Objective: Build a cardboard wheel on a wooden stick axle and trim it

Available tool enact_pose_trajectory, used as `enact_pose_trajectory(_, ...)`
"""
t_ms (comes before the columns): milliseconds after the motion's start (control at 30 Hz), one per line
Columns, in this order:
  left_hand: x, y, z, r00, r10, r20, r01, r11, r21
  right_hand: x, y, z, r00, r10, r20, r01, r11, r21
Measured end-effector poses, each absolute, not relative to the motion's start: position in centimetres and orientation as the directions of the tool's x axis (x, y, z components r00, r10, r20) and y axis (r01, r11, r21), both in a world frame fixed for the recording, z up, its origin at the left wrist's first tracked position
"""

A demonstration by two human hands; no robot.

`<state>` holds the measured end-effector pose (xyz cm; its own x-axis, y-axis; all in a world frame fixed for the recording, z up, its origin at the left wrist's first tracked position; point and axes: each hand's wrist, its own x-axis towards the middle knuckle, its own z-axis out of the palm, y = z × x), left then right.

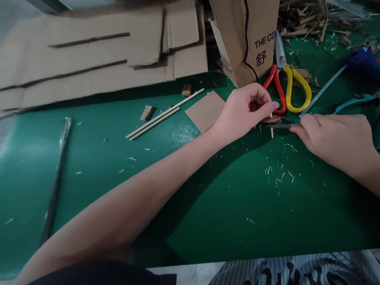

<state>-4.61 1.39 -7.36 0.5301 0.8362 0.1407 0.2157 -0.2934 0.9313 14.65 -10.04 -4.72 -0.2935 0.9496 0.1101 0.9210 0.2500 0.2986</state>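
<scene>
My left hand (242, 113) is closed, thumb and forefinger pinching the top of a short wooden stick (272, 133). The stick passes through a small round stack of cardboard discs (270, 120) and sticks out below it. To the right, my right hand (338, 138) is closed around a thin grey blade (283, 126), whose handle is hidden in the fingers. The blade reaches left to the underside of the discs, beside the stick; I cannot tell whether it touches. Scissors (281, 65) with one red and one yellow handle lie just beyond my hands.
Flat cardboard sheets (103, 55) cover the back left. Two wooden sticks (166, 114) and a cardboard square (206, 111) lie left of my hands. A printed paper bag (237, 39) stands behind; shredded scraps (305, 19) pile at back right. A dark strip (56, 182) lies far left.
</scene>
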Motion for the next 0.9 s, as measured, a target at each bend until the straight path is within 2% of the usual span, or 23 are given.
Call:
enact_pose_trajectory(200, -4.57, 1.34, -7.24, 0.535, 0.834, 0.136, 0.218, -0.292, 0.931, 14.66, -10.24, -4.75, -0.322, 0.945, 0.06, 0.929, 0.303, 0.213)
enact_pose_trajectory(433, -4.57, 1.27, -7.17, 0.53, 0.837, 0.135, 0.226, -0.293, 0.929, 14.18, -9.96, -4.66, -0.239, 0.966, 0.095, 0.947, 0.21, 0.242)
enact_pose_trajectory(667, -4.54, 1.33, -7.32, 0.536, 0.831, 0.148, 0.203, -0.297, 0.933, 14.29, -10.46, -4.84, -0.322, 0.946, 0.019, 0.914, 0.306, 0.267)
enact_pose_trajectory(900, -4.48, 1.34, -7.25, 0.532, 0.834, 0.149, 0.204, -0.297, 0.933, 13.95, -9.98, -4.59, -0.27, 0.957, 0.108, 0.929, 0.23, 0.289)
